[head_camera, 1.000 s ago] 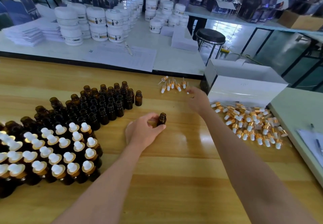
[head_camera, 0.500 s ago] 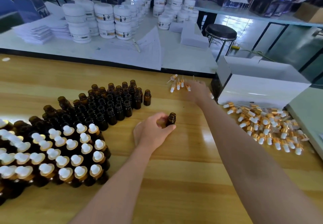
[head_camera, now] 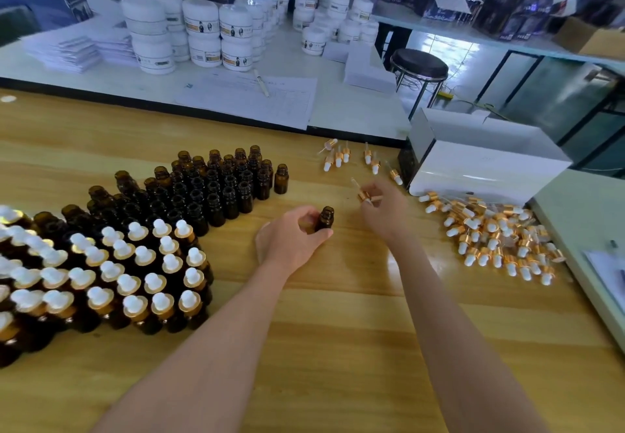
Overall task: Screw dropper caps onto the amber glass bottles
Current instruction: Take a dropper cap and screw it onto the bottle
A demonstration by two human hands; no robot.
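Bottle (head_camera: 325,218): amber, uncapped, upright on wooden table (head_camera: 338,338), mid-frame. Left hand (head_camera: 292,239) grips it, thumb and fingers curled round the body. Right hand (head_camera: 384,211) just right of it, not touching, pinches one dropper cap (head_camera: 363,194), glass pipette pointing up-left. Open bottles (head_camera: 216,189) clustered to the left; capped bottles (head_camera: 111,273) nearer, far left. Loose cap pile (head_camera: 497,236) on the right, in front of white box (head_camera: 487,168). Few stray caps (head_camera: 338,159) beyond the hands.
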